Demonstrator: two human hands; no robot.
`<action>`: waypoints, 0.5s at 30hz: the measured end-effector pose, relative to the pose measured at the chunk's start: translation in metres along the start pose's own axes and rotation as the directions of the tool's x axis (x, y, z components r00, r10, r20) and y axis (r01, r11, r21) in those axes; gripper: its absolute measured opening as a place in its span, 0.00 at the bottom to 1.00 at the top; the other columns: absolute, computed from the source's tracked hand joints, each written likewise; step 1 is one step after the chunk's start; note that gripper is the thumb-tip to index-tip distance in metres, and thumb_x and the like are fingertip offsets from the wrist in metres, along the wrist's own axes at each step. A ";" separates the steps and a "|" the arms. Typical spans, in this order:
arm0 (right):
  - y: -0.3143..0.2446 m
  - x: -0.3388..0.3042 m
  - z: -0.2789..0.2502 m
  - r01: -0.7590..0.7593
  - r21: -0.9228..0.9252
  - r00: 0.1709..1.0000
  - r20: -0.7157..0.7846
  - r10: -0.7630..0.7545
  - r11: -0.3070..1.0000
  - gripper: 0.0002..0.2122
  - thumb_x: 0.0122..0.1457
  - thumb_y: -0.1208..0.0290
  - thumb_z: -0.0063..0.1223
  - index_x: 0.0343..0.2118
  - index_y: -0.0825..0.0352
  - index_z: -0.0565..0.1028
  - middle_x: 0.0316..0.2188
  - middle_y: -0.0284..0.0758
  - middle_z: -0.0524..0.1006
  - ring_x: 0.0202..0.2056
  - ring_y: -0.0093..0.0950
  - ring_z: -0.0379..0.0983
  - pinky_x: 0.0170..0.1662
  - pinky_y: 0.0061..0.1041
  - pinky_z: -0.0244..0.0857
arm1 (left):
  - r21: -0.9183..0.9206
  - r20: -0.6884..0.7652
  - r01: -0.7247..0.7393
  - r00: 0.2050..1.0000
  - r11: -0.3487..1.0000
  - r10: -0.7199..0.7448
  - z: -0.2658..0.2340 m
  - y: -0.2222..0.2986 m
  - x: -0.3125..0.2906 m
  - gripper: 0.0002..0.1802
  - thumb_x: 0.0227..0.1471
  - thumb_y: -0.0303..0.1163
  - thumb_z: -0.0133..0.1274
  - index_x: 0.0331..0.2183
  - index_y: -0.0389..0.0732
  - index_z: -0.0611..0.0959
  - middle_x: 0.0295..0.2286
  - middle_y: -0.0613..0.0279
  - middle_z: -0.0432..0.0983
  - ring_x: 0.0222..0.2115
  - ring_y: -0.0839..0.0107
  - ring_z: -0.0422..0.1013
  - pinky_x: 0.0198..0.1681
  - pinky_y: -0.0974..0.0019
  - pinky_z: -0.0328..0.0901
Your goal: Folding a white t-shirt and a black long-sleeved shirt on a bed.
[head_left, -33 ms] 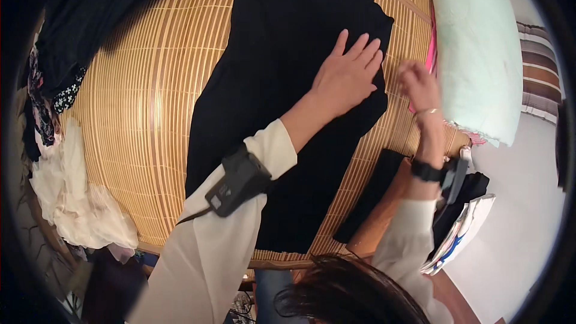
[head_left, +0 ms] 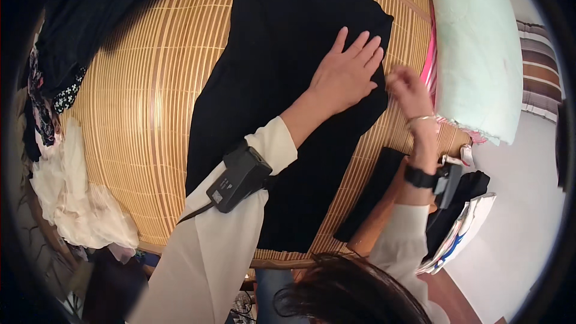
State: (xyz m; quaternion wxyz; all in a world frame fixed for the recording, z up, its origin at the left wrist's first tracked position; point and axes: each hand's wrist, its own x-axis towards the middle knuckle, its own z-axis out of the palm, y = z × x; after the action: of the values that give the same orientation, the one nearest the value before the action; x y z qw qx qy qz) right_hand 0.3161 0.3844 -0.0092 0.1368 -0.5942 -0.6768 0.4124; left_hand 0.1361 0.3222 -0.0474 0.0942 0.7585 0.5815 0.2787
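Note:
A black garment (head_left: pixel 270 108), its kind hard to make out, lies spread nearly flat across the slatted bamboo mat (head_left: pixel 138 144). My left hand (head_left: pixel 348 75) rests palm down on its upper right part, fingers spread and stretched out. Just beyond the garment's right edge is my right hand (head_left: pixel 410 91), raised a little over the mat. Its fingers are bent and blurred, so whether they pinch anything does not show. Black devices are strapped on my left forearm and right wrist.
A pale green pillow or folded quilt (head_left: pixel 477 54) lies along the right. Rolled black and brown clothes (head_left: pixel 378 222) and a white folded piece (head_left: pixel 465 234) lie below it. Dark clothing (head_left: pixel 78 24) and cream sheer fabric (head_left: pixel 84 204) line the left side.
My right hand has shifted left, toward the garment's edge. My left hand stays in nearly the same place on the black garment.

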 end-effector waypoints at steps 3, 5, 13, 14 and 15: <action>0.002 -0.028 0.032 -0.043 -0.088 0.999 -0.034 0.040 0.995 0.11 0.52 0.70 0.56 0.35 0.71 0.72 0.27 0.36 0.74 0.29 0.24 0.70 0.34 0.23 0.64 | 0.026 0.012 0.014 1.000 1.000 -0.015 0.003 -0.004 -0.002 0.33 0.51 0.47 0.49 0.55 0.40 0.66 0.58 0.58 0.55 0.60 0.63 0.48 0.62 0.49 0.39; -0.014 -0.038 0.029 -0.178 -0.264 0.980 -0.134 0.147 0.948 0.13 0.53 0.70 0.55 0.38 0.71 0.71 0.28 0.44 0.74 0.28 0.32 0.71 0.31 0.27 0.65 | 0.008 -0.019 0.024 1.000 1.000 -0.024 0.002 0.000 0.000 0.33 0.51 0.46 0.49 0.55 0.40 0.66 0.58 0.58 0.55 0.60 0.63 0.48 0.62 0.50 0.40; -0.046 -0.141 0.017 0.185 -0.401 0.930 -0.222 -0.291 0.897 0.19 0.50 0.80 0.50 0.47 0.70 0.68 0.46 0.46 0.69 0.45 0.42 0.67 0.49 0.35 0.63 | -0.050 0.291 -0.147 0.944 0.988 0.156 -0.104 0.038 -0.118 0.36 0.46 0.43 0.54 0.54 0.35 0.66 0.60 0.56 0.50 0.61 0.60 0.44 0.62 0.52 0.41; -0.039 -0.160 0.026 0.309 -0.493 0.891 -0.151 -0.429 0.813 0.20 0.49 0.82 0.48 0.48 0.69 0.68 0.48 0.45 0.68 0.49 0.43 0.65 0.52 0.36 0.60 | -0.047 0.392 -0.168 0.903 0.985 0.173 -0.102 0.046 -0.148 0.37 0.47 0.46 0.53 0.54 0.35 0.66 0.60 0.55 0.49 0.62 0.60 0.43 0.63 0.53 0.40; -0.043 -0.175 0.044 0.349 -0.558 0.887 -0.063 -0.458 0.753 0.22 0.47 0.83 0.48 0.50 0.68 0.67 0.52 0.44 0.66 0.52 0.43 0.62 0.55 0.35 0.58 | 0.004 0.523 -0.204 0.835 0.979 0.172 -0.112 0.052 -0.174 0.38 0.47 0.49 0.52 0.54 0.36 0.66 0.60 0.55 0.49 0.62 0.60 0.42 0.63 0.53 0.40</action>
State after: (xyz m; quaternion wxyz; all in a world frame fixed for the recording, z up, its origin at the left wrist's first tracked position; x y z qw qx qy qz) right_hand 0.3012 0.2086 0.0473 0.1189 -0.4850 -0.8596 0.1084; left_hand 0.0905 0.1230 0.0148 0.1973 0.8614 0.4649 0.0540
